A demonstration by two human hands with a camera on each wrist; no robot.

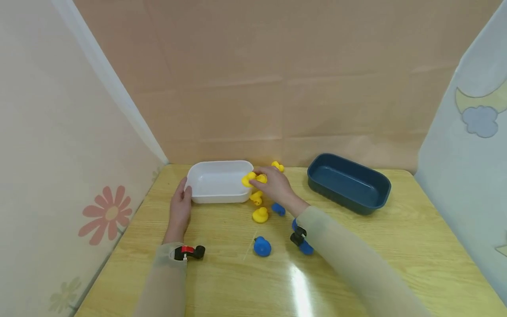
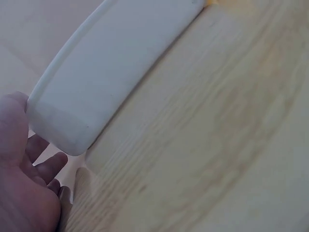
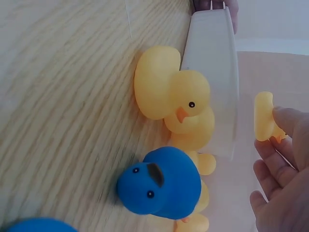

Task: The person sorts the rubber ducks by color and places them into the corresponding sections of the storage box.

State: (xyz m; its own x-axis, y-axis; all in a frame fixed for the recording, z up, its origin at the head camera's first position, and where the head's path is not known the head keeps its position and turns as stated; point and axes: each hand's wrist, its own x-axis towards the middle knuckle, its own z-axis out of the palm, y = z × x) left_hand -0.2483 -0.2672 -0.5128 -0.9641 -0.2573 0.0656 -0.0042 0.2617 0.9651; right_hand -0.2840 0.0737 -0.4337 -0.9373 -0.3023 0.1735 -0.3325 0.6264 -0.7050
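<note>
yellow and smooth, the pinched duck (image 3: 263,116) looks rounded.

A wooden desk (image 1: 416,246), streaked by a bright reflection (image 1: 300,286), stands before a creased brown backdrop (image 1: 301,75). The left wall (image 1: 47,110) carries a pink flower (image 1: 111,214) (a paler flower (image 1: 64,296) sits lower); the right wall (image 1: 447,154) shows a yellow moon (image 1: 498,100) and a bluish cloud (image 1: 480,121).
</note>
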